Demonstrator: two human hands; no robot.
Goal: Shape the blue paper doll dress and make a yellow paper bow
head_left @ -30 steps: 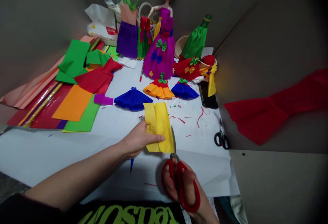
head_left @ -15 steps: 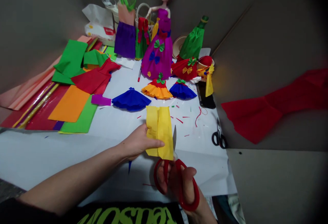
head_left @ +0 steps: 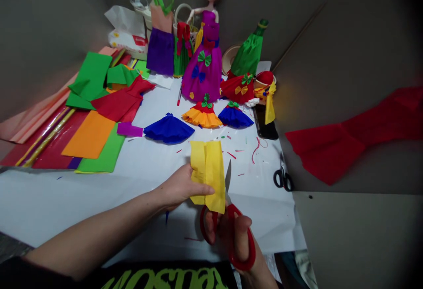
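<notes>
Pinched in my left hand [head_left: 180, 187] is a folded piece of yellow crepe paper [head_left: 216, 165], held upright above the table with my thumb across its front. My right hand [head_left: 243, 240] has its fingers through the red handles of a pair of scissors [head_left: 232, 209]. One blade points up along the paper's right edge; the other blade is hidden behind the paper. Whether the blades touch the paper I cannot tell. Beyond my hands lie a blue paper skirt [head_left: 169, 129], an orange and red paper skirt [head_left: 202, 117] and another blue skirt [head_left: 235, 117].
A doll in a purple dress [head_left: 203, 68] stands at the back, near a green-wrapped bottle [head_left: 247, 53]. Coloured paper sheets [head_left: 89, 135] are stacked at left. Black-handled scissors [head_left: 283, 179] and a phone [head_left: 267, 126] lie at right. Small paper scraps [head_left: 231, 155] dot the white table [head_left: 139, 209].
The yellow paper and my left hand have shifted slightly right and down towards me. The scissors have moved slightly with them, the visible blade still beside the paper's right edge.
</notes>
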